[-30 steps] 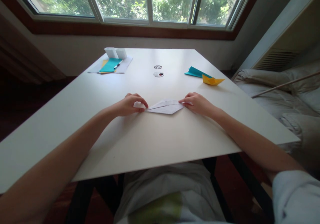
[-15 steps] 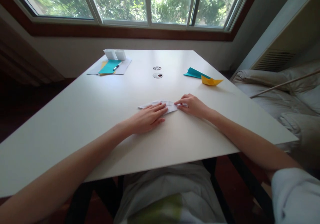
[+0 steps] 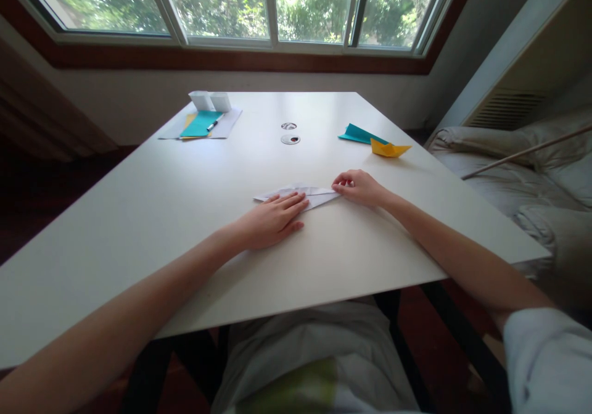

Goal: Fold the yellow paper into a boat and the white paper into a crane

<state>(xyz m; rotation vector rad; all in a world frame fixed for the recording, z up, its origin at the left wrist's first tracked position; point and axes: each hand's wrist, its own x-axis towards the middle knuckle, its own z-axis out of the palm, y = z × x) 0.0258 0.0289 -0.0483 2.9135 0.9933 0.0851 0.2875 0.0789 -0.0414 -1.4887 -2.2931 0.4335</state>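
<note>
if the left hand [image 3: 272, 221] slides or presses unevenly, the folded white paper [image 3: 320, 198] could shift and take a crooked crease; too hard a tug from the right hand [image 3: 361, 187] might bend or tear the narrow tip. the left grip is slack and flat, fingers stretched over the sheet, while the right one looks pinched on its right tip. the paper lies on the table [image 3: 277, 290], nearer than the yellow boat [image 3: 391, 149]; it is thin, low and pointed at both ends, a lengthwise fold line showing, part of it hidden under fingers.
</note>
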